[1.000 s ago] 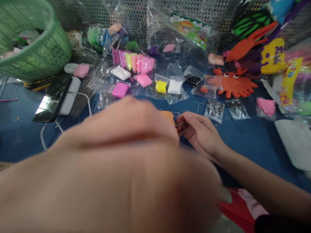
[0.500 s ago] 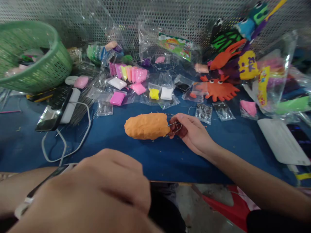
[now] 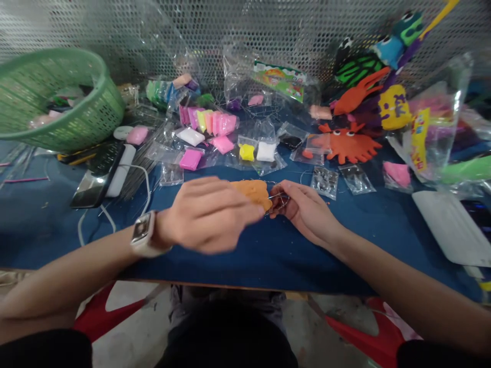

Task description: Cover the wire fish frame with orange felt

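Observation:
An orange clay piece (image 3: 253, 192) lies lengthwise over the blue table, its left part hidden behind my left hand (image 3: 215, 214). That hand, with a watch at the wrist, is blurred and reaches over the clay, its fingertips near the clay's right end; whether it grips is unclear. From the clay's right end sticks a thin wire frame (image 3: 281, 200). My right hand (image 3: 303, 209) has its thumb and fingers closed round those wires.
Small bags of coloured clay (image 3: 209, 120) lie behind the hands. At the left are a green basket (image 3: 88, 102), a black phone (image 3: 95, 176) and a white cable. An orange crab figure (image 3: 351, 143) and a white object (image 3: 450, 225) are at the right.
My left hand has moved from close to the camera forward onto or over the orange clay, now covering its left part. The right hand keeps its hold on the wires. The view has shifted slightly.

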Demonstrator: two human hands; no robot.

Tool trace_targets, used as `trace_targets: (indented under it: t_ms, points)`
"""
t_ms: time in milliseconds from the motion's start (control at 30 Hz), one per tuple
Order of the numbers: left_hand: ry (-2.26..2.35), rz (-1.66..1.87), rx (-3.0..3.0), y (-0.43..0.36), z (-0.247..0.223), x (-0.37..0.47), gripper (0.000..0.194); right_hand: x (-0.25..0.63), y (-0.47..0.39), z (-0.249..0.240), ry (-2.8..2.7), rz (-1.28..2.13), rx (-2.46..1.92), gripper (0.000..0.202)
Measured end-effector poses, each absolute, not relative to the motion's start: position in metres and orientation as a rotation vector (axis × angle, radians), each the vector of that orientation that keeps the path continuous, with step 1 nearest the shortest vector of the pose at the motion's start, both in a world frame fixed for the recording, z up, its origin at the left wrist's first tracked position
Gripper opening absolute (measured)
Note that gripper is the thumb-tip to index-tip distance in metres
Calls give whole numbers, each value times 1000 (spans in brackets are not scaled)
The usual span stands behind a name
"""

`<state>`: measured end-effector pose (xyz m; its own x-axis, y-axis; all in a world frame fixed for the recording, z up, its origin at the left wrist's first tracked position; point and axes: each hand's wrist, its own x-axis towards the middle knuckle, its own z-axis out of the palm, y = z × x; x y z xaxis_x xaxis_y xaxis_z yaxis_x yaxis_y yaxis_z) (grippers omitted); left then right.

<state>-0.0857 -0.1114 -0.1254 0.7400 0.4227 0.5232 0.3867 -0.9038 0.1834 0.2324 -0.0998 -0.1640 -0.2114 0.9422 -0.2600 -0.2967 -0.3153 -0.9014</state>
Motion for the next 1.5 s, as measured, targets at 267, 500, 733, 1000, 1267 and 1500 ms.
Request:
trace_targets:
  t_ms: [267, 500, 733, 1000, 1267, 1500]
  points:
    - [625, 856, 2730, -30, -160, -64, 63, 234, -96, -167, -908, 1727, -1054, 44]
    - [700, 637, 2701, -46, -158, -71, 78, 235, -92, -169, -882, 1914, -950, 52]
    - [808, 675, 2533, -45, -163, -77, 112, 234, -88, -165, -922, 1856, -936, 19]
    - [945, 830, 1939, -24, -171, -80, 109, 238, -74, -164, -861, 1689, -1054, 18]
    - [837, 814, 1689, -30, -174, -69, 104, 242, -73, -169, -918, 1685, -1085, 12]
    - [820, 848, 1621, -24, -177, -69, 87, 238, -85, -170, -954, 1679, -1074, 19]
